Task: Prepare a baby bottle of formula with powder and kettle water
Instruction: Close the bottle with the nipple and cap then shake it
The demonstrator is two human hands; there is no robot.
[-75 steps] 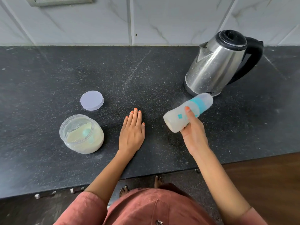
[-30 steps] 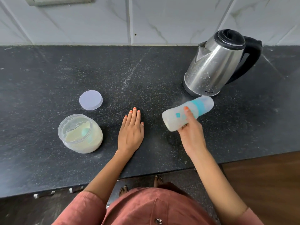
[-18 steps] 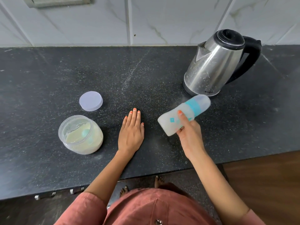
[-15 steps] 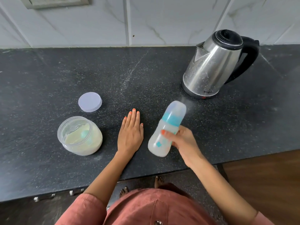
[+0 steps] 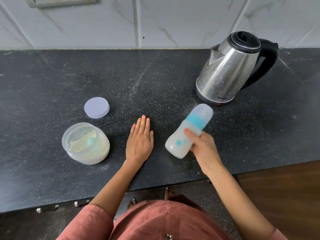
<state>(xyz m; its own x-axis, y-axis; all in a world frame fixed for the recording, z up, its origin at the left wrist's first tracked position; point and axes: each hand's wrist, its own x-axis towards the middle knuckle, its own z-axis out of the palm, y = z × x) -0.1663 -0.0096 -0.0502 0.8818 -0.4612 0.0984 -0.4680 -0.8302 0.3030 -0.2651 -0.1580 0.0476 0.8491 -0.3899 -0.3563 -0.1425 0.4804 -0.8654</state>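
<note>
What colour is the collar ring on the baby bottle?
Teal blue collar ring on the baby bottle, clearest in the head view.

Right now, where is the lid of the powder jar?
In the head view the lid lies flat on the left part of the counter, just behind the open powder jar and left of the left hand.

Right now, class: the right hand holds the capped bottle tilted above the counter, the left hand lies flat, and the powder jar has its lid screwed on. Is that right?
Not quite. The head view shows the powder jar open; its lid lies apart on the counter behind it. The rest holds: the right hand holds the capped bottle tilted, and the left hand lies flat.
</note>
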